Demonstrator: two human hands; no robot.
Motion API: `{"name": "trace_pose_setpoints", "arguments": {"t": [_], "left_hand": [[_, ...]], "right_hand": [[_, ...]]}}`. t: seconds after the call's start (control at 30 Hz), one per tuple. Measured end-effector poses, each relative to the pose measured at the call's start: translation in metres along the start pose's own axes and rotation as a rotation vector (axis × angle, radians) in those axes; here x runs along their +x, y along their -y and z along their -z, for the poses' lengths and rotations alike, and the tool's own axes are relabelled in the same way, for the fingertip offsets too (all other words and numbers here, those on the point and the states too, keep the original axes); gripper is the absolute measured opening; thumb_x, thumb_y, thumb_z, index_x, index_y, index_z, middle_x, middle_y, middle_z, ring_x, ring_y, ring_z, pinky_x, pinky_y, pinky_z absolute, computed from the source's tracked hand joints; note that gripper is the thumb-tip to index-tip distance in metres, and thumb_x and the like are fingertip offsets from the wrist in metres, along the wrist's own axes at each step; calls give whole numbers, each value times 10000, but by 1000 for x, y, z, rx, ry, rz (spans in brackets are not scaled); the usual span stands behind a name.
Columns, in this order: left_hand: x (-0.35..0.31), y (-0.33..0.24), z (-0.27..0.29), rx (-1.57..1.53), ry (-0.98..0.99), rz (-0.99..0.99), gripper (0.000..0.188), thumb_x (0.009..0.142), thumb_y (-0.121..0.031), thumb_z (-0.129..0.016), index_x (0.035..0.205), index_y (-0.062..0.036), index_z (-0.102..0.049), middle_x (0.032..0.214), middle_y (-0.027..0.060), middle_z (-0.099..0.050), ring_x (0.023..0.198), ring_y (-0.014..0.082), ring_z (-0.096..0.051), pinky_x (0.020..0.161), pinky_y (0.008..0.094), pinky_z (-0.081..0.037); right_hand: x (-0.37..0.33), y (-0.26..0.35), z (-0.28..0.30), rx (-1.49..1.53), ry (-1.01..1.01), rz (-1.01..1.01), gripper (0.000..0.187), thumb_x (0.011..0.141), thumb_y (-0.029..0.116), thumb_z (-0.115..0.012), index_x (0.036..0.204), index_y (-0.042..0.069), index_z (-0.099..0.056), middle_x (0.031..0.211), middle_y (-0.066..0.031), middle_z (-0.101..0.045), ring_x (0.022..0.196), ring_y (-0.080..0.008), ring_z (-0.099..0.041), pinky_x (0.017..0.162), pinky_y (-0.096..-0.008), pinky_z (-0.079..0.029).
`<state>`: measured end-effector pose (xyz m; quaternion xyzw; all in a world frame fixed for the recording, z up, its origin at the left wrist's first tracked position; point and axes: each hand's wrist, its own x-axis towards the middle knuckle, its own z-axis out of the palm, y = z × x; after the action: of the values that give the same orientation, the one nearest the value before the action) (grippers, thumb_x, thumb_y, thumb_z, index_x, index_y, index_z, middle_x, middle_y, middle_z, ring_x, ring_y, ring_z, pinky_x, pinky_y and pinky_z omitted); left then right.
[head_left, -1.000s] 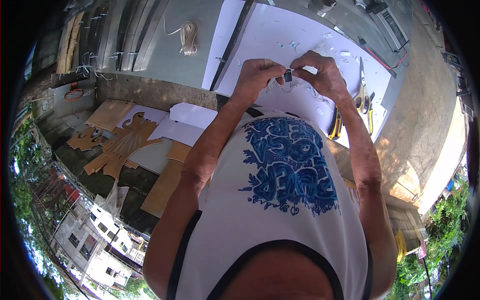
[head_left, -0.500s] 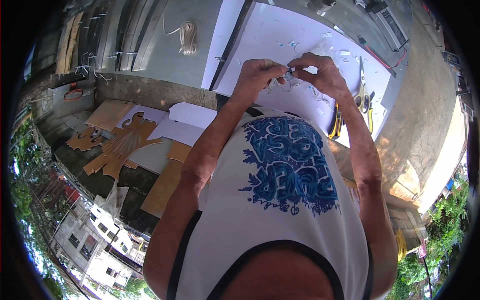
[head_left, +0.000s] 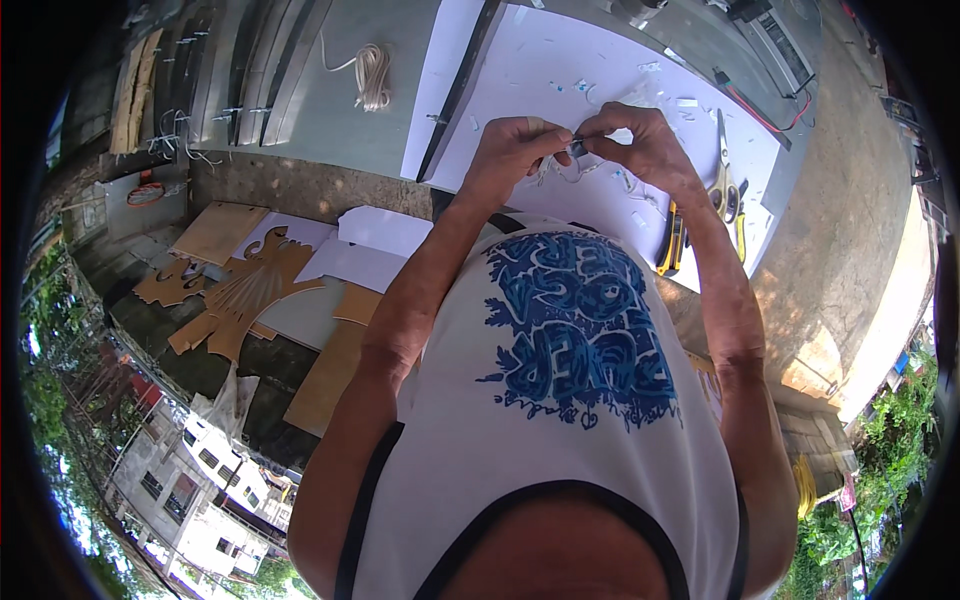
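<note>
My left hand and my right hand meet over a white sheet on the table. Fingertips of both pinch a small dark piece, too small to make out fully. Thin pale wires dangle below it, between the hands. Around my fingers lie small white and bluish scraps. A crumpled clear plastic piece rests just beyond my right hand. Close to my right forearm are a yellow-and-black utility knife and scissors with dark handles.
A long dark strip crosses the sheet's left part. Farther left lie a coiled white cord and several long strips. A metal-cased box with red and black leads sits far right. Cut brown boards lie lower left.
Both hands stay together at nearly the same spot, with only slight finger shifts around the small piece. The view has moved a little.
</note>
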<state>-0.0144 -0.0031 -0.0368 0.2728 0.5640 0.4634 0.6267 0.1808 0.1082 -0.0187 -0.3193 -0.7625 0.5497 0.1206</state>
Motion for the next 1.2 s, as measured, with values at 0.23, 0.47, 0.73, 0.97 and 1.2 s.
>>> {"name": "trace_pose_setpoints", "arguments": {"t": [0.23, 0.47, 0.73, 0.97, 1.2], "left_hand": [[-2, 2, 4, 70, 38, -59, 224, 860, -186, -772, 995, -8, -762, 776, 46, -729, 656, 57, -582, 560, 204, -379], [1, 5, 3, 103, 1, -88, 191, 857, -127, -757, 977, 22, -755, 848, 82, -737, 774, 126, -669, 702, 236, -508], [-1, 2, -3, 251, -53, -142, 189, 853, -115, -750, 987, 18, -761, 805, 60, -730, 729, 108, -658, 669, 235, -504], [-4, 0, -5, 539, -139, -428, 151, 846, -100, -745, 967, -15, -773, 761, 27, -728, 556, 50, -557, 521, 240, -441], [-3, -1, -8, 801, -118, -682, 140, 855, -126, -723, 942, -21, -754, 833, 101, -748, 515, 148, -584, 507, 291, -464]], "right_hand": [[1, -2, 2, -15, 9, -25, 181, 829, 51, -721, 1001, 42, -776, 916, -84, -753, 879, -210, -685, 886, -367, -525], [0, -1, 2, 0, 12, -59, 177, 841, 64, -708, 1004, 42, -775, 912, -77, -750, 869, -200, -677, 868, -361, -523], [0, -5, 2, 78, 59, -80, 180, 866, 80, -700, 1029, 35, -762, 927, -79, -745, 868, -194, -677, 860, -357, -526], [7, -13, 7, 394, 172, -207, 277, 954, 262, -663, 1051, 16, -746, 931, -92, -733, 874, -188, -662, 881, -356, -506], [15, -24, 9, 285, 276, -283, 372, 916, 369, -732, 1057, 26, -763, 877, -75, -718, 843, -170, -624, 874, -330, -464]]}}
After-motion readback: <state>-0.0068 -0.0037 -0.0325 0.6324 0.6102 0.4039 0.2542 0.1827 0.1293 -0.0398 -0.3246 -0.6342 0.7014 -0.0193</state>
